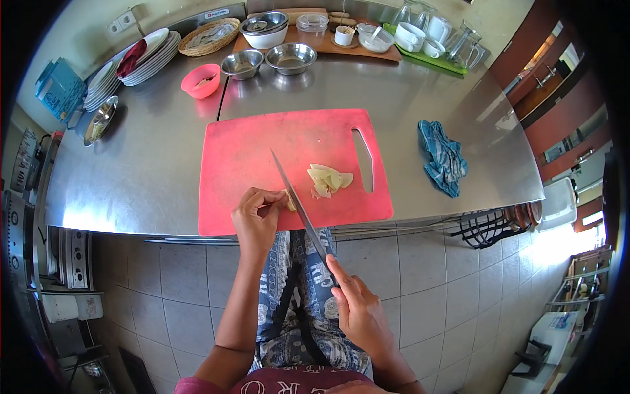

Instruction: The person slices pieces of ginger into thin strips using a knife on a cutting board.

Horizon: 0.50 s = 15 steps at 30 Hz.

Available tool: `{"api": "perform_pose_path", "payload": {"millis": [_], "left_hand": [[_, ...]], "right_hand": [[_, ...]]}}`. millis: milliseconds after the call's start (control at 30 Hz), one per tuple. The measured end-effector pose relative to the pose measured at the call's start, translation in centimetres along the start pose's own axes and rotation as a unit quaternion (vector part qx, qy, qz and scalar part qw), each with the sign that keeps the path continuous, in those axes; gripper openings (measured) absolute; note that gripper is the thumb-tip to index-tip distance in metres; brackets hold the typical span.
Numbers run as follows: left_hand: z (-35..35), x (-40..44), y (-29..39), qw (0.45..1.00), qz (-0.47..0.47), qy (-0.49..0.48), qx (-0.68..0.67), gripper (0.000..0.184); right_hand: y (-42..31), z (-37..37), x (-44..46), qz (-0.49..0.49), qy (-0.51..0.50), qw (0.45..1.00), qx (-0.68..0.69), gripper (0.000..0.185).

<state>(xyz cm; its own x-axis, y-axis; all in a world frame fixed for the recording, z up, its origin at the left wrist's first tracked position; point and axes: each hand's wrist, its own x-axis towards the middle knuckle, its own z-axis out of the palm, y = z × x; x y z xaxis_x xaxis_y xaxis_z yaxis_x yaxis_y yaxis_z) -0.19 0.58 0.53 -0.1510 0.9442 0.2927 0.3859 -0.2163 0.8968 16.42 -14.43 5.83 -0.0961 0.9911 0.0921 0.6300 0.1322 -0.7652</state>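
Observation:
On the red cutting board (262, 151) lies a small pile of thin pale slices (328, 178), right of the middle. My left hand (258, 213) pinches a small pale piece of food (289, 201) at the board's near edge. My right hand (357, 305) is wrapped round the dark handle of a long knife (298, 207). The blade slants up and left across the board, its tip pointing away from me. It runs close beside the pale piece; whether it touches the piece I cannot tell.
A blue checked cloth (443, 157) lies right of the board. Behind it stand a pink bowl (201, 81) and metal bowls (291, 58). Stacked plates (152, 58) are back left; a green tray (430, 60) with cups is back right. The counter's front edge runs below the board.

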Motion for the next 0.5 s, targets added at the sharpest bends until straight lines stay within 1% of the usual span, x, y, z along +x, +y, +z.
{"api": "perform_pose_path", "payload": {"millis": [67, 167, 267, 500], "left_hand": [[0.0, 0.0, 0.2, 1.0, -0.013, -0.001, -0.003, 0.007], [-0.1, 0.0, -0.2, 1.0, -0.004, -0.005, 0.007, 0.008], [0.0, -0.1, 0.0, 1.0, -0.011, 0.001, -0.015, 0.008], [0.1, -0.4, 0.2, 1.0, 0.014, 0.01, 0.021, 0.008]], "right_hand": [[0.1, 0.1, 0.0, -0.003, 0.0, 1.0, -0.001, 0.055], [0.2, 0.1, 0.0, -0.005, 0.0, 1.0, 0.007, 0.055], [0.1, 0.1, 0.0, -0.004, -0.001, 1.0, 0.012, 0.056], [1.1, 0.8, 0.7, 0.003, -0.001, 1.0, 0.025, 0.054]]}}
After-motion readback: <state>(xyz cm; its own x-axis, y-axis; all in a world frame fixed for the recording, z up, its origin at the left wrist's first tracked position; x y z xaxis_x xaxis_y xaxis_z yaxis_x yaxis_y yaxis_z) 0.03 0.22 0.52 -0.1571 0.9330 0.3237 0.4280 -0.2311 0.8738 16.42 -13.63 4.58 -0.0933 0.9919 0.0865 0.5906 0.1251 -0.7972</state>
